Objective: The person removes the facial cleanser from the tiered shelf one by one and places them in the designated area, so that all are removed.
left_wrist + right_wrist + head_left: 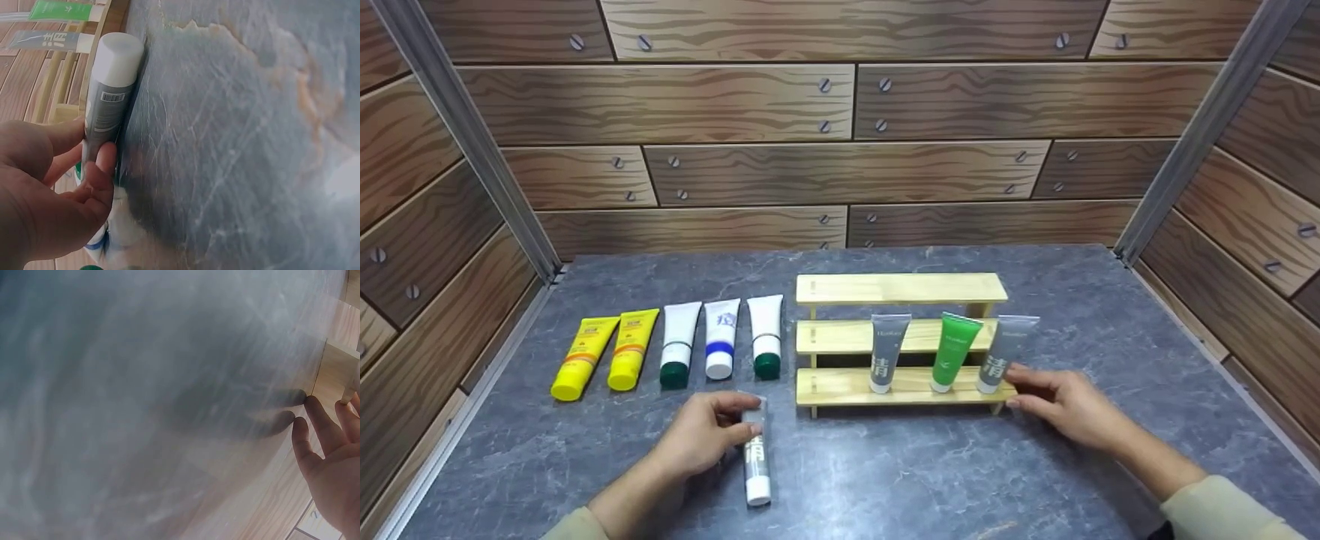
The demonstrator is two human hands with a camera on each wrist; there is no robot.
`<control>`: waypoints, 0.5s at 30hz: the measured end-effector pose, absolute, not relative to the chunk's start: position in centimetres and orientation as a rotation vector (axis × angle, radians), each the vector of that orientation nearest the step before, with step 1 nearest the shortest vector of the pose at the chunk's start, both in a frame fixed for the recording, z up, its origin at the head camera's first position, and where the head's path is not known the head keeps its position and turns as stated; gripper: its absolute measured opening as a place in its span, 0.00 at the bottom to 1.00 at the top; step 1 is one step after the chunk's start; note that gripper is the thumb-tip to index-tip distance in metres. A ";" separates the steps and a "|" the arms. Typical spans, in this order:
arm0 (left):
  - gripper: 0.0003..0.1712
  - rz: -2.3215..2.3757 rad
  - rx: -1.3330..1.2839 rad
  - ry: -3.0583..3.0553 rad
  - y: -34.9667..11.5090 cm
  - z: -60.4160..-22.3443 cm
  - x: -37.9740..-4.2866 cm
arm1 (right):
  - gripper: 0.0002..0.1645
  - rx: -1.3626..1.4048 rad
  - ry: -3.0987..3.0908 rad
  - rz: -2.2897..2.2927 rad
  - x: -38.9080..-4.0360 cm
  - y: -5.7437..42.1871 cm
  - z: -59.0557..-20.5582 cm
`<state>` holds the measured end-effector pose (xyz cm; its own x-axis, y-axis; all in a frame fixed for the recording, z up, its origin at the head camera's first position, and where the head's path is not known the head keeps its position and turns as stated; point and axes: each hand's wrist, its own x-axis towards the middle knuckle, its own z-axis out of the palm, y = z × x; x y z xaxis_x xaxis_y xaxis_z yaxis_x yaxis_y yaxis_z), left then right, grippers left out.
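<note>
My left hand (701, 435) pinches a grey squeeze tube (757, 457) with a white cap between thumb and fingers, low over the table; its cap points toward me. In the left wrist view a barcode shows on this grey tube (109, 101). At the right end of a stepped wooden rack (885, 386), my right hand (1072, 409) has its fingertips at the bottom step's edge, beside a grey tube (1009, 352) standing cap down. Two fingertips of the right hand (332, 464) meet the tabletop. A green tube (956, 352) and another grey tube (889, 352) share that step.
Left of the rack lies a row of tubes: two yellow tubes (585, 358) (633, 349), a white tube with green cap (680, 345), a white tube with blue band (722, 339) and another green-capped white tube (766, 336). Wood-patterned walls (840, 105) enclose the grey marbled table (885, 472).
</note>
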<state>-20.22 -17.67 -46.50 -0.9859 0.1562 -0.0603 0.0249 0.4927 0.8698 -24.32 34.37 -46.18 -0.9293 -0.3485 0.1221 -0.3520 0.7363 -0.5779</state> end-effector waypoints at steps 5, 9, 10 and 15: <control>0.19 1.542 0.064 2.549 -17.1 -46.6 -20.3 | 0.31 0.590 -2.927 0.980 -24.3 34.4 -46.1; 0.19 1.569 0.044 2.522 -16.4 -46.7 -20.2 | 0.31 0.584 -2.925 0.978 -24.3 34.3 -46.1; 0.19 1.571 0.054 2.523 -16.3 -46.7 -20.3 | 0.31 0.585 -2.924 0.977 -24.3 34.3 -46.1; 0.19 1.581 0.084 2.525 -16.1 -47.0 -20.4 | 0.31 0.580 -2.922 0.982 -24.3 34.3 -46.2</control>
